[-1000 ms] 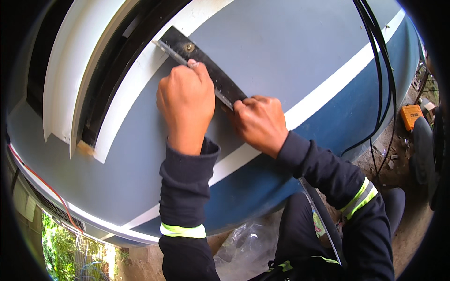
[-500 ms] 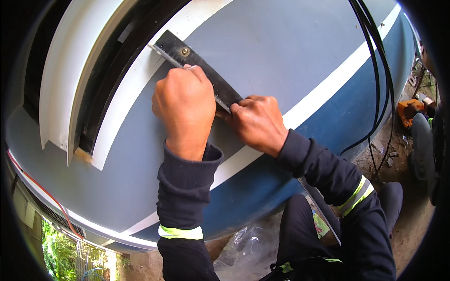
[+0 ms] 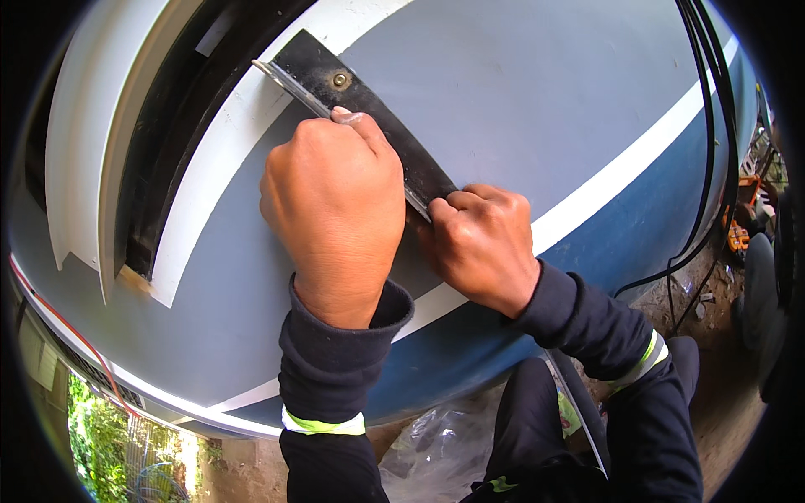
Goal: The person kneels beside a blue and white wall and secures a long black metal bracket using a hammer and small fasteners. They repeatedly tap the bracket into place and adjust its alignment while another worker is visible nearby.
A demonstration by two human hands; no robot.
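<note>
A black angle bar [image 3: 377, 117] with a bolt [image 3: 340, 80] near its upper end lies slantwise against a curved grey-and-blue panel [image 3: 503, 101]. My left hand [image 3: 335, 210] is closed in a fist at the bar's near edge, thumb against the metal. Around the bar's lower right end, the fingers of my right hand [image 3: 482, 243] are curled and closed. Both palms are turned away, so the exact grip underneath is hidden. The bar's upper end reaches over a white painted stripe [image 3: 210, 159].
A white curved frame [image 3: 92, 126] edges a dark opening at the left. Black cables [image 3: 713, 151] hang down the right side. Clear plastic sheeting [image 3: 440, 444] lies below, beside my legs. An orange object [image 3: 738, 235] sits on the ground at far right.
The whole view has shifted slightly, and my hands appear a little larger. Both hands remain closed at the same places along the bar.
</note>
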